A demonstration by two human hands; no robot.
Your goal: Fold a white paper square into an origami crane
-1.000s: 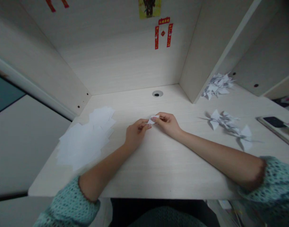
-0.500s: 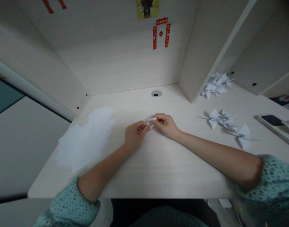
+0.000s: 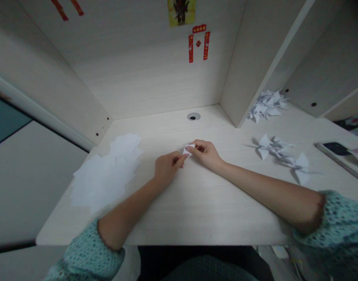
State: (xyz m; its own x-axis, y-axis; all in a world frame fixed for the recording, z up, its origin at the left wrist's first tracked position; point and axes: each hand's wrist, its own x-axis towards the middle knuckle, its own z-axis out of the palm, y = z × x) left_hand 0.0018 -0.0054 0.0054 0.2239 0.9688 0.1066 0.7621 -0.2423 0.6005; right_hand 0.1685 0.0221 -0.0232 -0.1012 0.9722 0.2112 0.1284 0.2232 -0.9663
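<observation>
A small folded white paper (image 3: 189, 150) lies between my two hands at the middle of the pale wooden desk (image 3: 196, 210). My left hand (image 3: 167, 167) is curled, its fingertips pinching the paper's left edge. My right hand (image 3: 206, 153) is closed on the paper's right side with thumb and fingers. Both forearms are bare, with teal knitted sleeves pushed up.
A loose spread of white paper sheets (image 3: 104, 175) lies at the left. Several folded paper cranes (image 3: 281, 155) sit at the right, with a heap of more cranes (image 3: 266, 105) behind the divider panel. A dark phone (image 3: 338, 149) lies far right. A cable hole (image 3: 193, 116) is at the back.
The hands stay together on the small paper, with only slight finger shifts. The view has moved a little.
</observation>
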